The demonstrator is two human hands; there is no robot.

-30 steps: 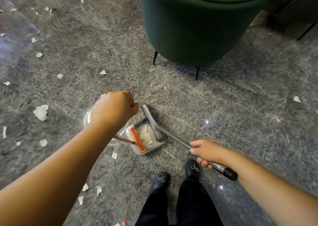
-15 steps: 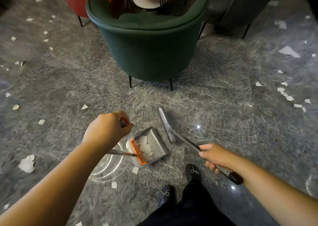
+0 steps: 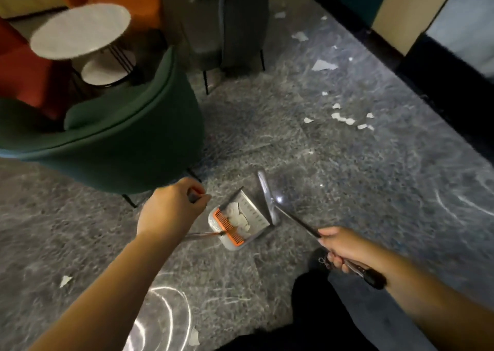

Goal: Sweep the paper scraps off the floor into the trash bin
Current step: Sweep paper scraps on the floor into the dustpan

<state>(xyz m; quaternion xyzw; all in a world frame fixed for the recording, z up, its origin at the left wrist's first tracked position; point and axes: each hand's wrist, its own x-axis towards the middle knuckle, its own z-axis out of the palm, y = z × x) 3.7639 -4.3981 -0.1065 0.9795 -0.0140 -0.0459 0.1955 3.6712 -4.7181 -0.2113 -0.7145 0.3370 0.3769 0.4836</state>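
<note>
A grey dustpan (image 3: pixel 251 210) with an orange comb edge holds several white paper scraps (image 3: pixel 238 214). My left hand (image 3: pixel 171 211) grips the top of its long handle. My right hand (image 3: pixel 342 249) grips the metal broom handle (image 3: pixel 296 222), whose grey head (image 3: pixel 267 198) lies just right of the pan. More paper scraps (image 3: pixel 344 119) lie scattered on the grey marble floor to the upper right, and two (image 3: pixel 65 280) near my left arm. No trash bin is in view.
A green armchair (image 3: pixel 112 142) stands close at the left, with a round white side table (image 3: pixel 80 29) and red and orange seats behind it. A grey chair (image 3: pixel 240 21) stands at the back. A dark wall base (image 3: pixel 427 64) runs along the right. My legs (image 3: pixel 334 316) are below.
The view has swung right and up, so the armchair sits at the left and more scraps show on the right. Both hands keep their grips; pan and broom moved with me.
</note>
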